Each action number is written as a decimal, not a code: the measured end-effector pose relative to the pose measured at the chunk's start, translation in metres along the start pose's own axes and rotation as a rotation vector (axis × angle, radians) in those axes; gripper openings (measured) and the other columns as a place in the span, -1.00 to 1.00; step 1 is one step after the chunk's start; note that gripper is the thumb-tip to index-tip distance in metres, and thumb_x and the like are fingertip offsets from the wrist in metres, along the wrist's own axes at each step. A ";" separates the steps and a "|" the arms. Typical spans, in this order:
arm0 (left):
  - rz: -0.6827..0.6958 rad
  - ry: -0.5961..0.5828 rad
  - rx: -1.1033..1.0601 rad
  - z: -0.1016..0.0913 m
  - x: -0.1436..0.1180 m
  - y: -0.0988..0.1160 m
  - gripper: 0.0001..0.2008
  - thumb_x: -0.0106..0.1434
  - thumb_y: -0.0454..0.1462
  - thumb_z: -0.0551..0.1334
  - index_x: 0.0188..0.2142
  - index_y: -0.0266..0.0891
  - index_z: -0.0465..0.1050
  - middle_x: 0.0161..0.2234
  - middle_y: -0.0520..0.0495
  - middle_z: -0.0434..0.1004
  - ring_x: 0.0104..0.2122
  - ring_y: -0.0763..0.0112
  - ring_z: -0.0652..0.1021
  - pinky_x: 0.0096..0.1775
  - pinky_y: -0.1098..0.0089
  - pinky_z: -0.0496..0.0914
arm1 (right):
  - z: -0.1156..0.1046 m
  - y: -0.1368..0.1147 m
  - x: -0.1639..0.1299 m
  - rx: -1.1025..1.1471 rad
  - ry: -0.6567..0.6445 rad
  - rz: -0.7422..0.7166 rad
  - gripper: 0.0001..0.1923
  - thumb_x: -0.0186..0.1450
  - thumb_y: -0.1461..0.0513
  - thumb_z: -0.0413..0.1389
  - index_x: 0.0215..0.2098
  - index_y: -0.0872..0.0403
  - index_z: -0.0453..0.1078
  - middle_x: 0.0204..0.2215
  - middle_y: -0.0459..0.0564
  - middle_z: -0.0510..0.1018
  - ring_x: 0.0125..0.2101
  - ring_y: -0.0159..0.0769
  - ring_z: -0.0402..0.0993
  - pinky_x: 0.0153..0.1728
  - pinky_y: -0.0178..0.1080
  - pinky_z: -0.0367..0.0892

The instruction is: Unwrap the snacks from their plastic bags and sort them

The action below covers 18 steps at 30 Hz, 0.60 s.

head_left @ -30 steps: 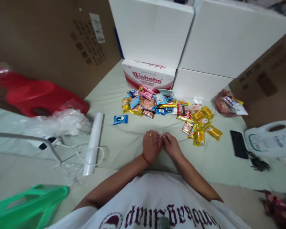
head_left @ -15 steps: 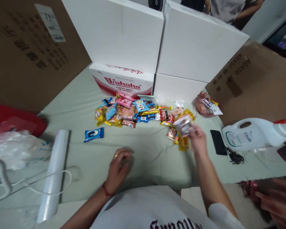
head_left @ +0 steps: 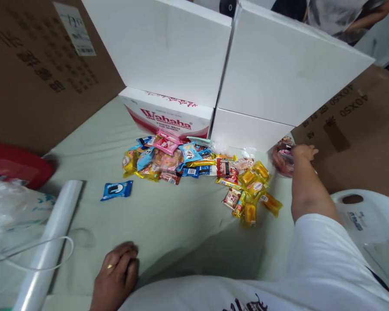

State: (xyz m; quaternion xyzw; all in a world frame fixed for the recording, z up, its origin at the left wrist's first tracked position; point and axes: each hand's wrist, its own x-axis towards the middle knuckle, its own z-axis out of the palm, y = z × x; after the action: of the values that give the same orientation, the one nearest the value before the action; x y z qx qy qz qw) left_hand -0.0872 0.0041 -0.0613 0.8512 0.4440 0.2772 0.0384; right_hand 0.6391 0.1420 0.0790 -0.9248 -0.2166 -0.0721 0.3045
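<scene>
My right hand (head_left: 305,152) reaches to the far right, at the rim of a reddish see-through round container (head_left: 282,160) with packets in it. Most of its fingers are hidden behind the back of the hand, so I cannot make out whether it grips a packet. My left hand (head_left: 118,268) rests on the table near my body, its fingers curled in with nothing seen in them. Closest to it lies a blue snack packet (head_left: 116,190), apart from the others. Yellow-wrapped snacks (head_left: 253,188) and a pink packet (head_left: 167,144) belong to the heap in the middle.
A Wahaha carton (head_left: 171,119) and white boxes (head_left: 256,65) stand behind the heap. Brown cardboard (head_left: 340,129) closes off the right side. A white plastic jug (head_left: 366,224) is beside my right arm. At left lie a clear film roll (head_left: 52,237) and a white cable (head_left: 68,259).
My right hand has moved from the yellow snacks to the round container; the packet it held no longer shows in it. My left hand has drawn back toward the lower left. The view has shifted.
</scene>
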 end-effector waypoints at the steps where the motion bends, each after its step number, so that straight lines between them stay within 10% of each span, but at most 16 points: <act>1: 0.002 0.000 0.006 0.000 0.001 0.000 -0.91 0.35 -0.34 0.15 -0.25 -0.17 0.43 -0.19 -0.15 0.55 -0.17 0.18 0.57 -0.11 0.21 0.47 | 0.003 -0.001 0.000 -0.016 0.021 0.050 -0.66 0.38 0.10 0.13 -0.31 0.25 0.51 -0.02 0.45 0.39 0.07 -0.01 0.28 0.03 0.22 0.21; 10: 0.018 0.011 0.000 -0.003 0.002 0.004 -0.89 0.33 -0.37 0.16 -0.25 -0.16 0.45 -0.19 -0.16 0.56 -0.16 0.16 0.58 -0.10 0.20 0.48 | -0.060 0.055 -0.096 0.015 0.242 -0.098 -0.66 0.39 0.27 -0.01 0.06 0.14 0.46 0.14 0.37 0.40 0.24 -0.02 0.24 0.29 0.04 0.06; 14: 0.026 -0.010 0.013 -0.001 0.000 0.000 -0.88 0.32 -0.36 0.17 -0.25 -0.15 0.48 -0.20 -0.15 0.59 -0.15 0.14 0.58 -0.10 0.19 0.48 | -0.038 0.100 -0.145 0.066 0.110 -0.009 -0.72 0.33 0.14 0.10 -0.12 0.15 0.49 -0.19 0.33 0.56 -0.06 0.14 0.50 0.05 0.19 0.33; 18: 0.073 -0.037 0.054 -0.001 0.000 -0.002 -0.87 0.35 -0.32 0.14 -0.26 -0.16 0.48 -0.22 -0.15 0.59 -0.16 0.14 0.57 -0.14 0.19 0.48 | 0.007 0.103 -0.128 0.160 0.025 0.032 -0.58 0.39 0.05 0.01 0.01 0.16 0.46 -0.16 0.27 0.61 -0.16 -0.04 0.55 -0.09 0.01 0.43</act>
State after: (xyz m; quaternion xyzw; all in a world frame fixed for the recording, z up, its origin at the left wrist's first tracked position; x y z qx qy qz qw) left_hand -0.0894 0.0054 -0.0613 0.8724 0.4194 0.2507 0.0132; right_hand 0.5703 0.0261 -0.0159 -0.8998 -0.2033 -0.0613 0.3812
